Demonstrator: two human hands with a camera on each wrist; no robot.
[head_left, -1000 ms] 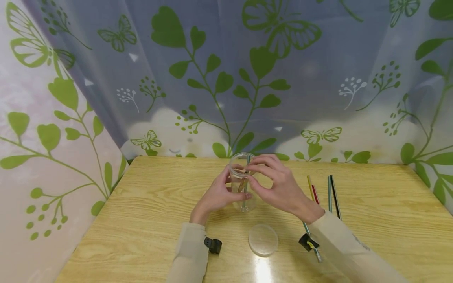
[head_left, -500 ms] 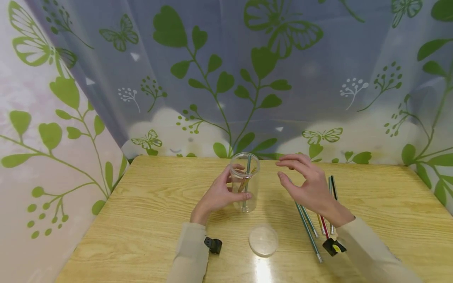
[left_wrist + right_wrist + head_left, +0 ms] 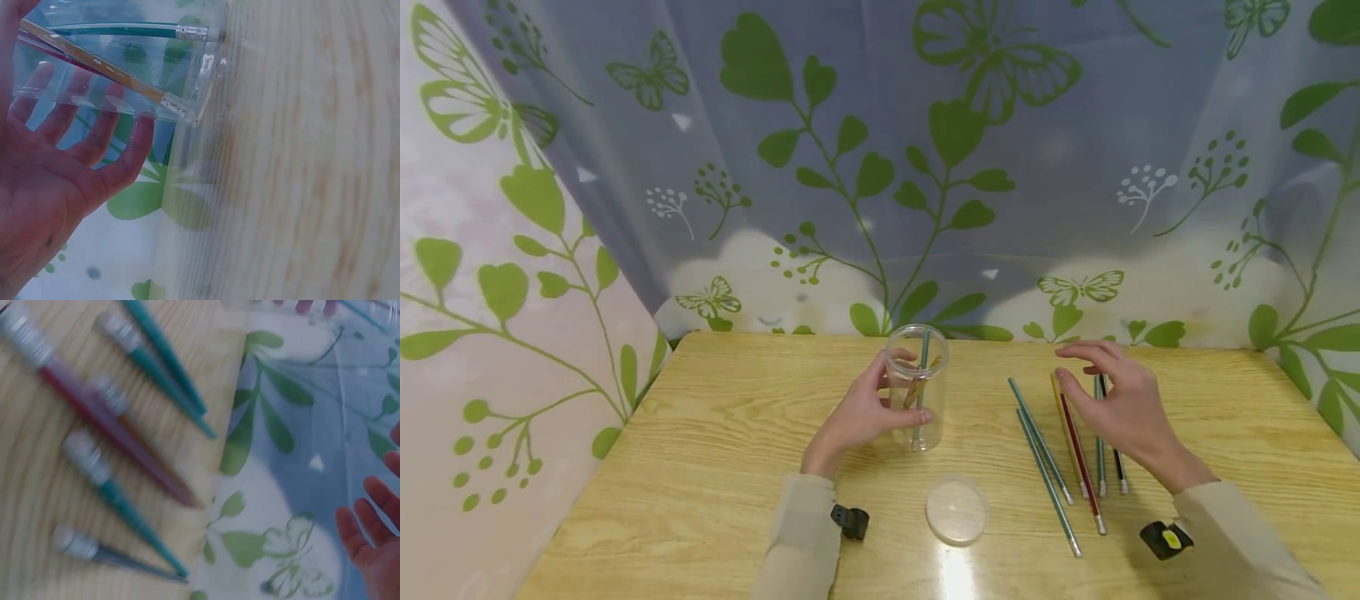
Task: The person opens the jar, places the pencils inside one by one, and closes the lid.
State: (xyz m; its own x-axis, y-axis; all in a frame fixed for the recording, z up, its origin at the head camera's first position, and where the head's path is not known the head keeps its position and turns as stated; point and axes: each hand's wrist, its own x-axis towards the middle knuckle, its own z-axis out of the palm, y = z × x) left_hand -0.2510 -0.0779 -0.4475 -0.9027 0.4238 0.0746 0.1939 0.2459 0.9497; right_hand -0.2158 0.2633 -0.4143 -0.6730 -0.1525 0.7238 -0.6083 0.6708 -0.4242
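Observation:
My left hand [image 3: 861,410] grips a clear plastic jar [image 3: 936,392] that stands open-topped on the table. Inside the jar lean a teal pencil [image 3: 125,29], a yellow one [image 3: 106,66] and a reddish one, eraser ends down. My right hand [image 3: 1123,408], fingers loosely bent and holding nothing, hovers over the far ends of the loose pencils at the right. Among these are a red pencil [image 3: 1081,460], a yellow one beside it, two teal pencils [image 3: 1048,482] to their left, and another teal and a dark pencil [image 3: 1121,475] partly behind the hand.
A round clear lid [image 3: 957,511] lies flat on the wooden table [image 3: 700,500], in front of the jar. Behind the table's back edge hangs a curtain [image 3: 1045,192] printed with leaves and butterflies.
My right hand has left the jar's mouth and moved right, over the loose pencils, uncovering the ones on the table. The left hand and jar have stayed in place.

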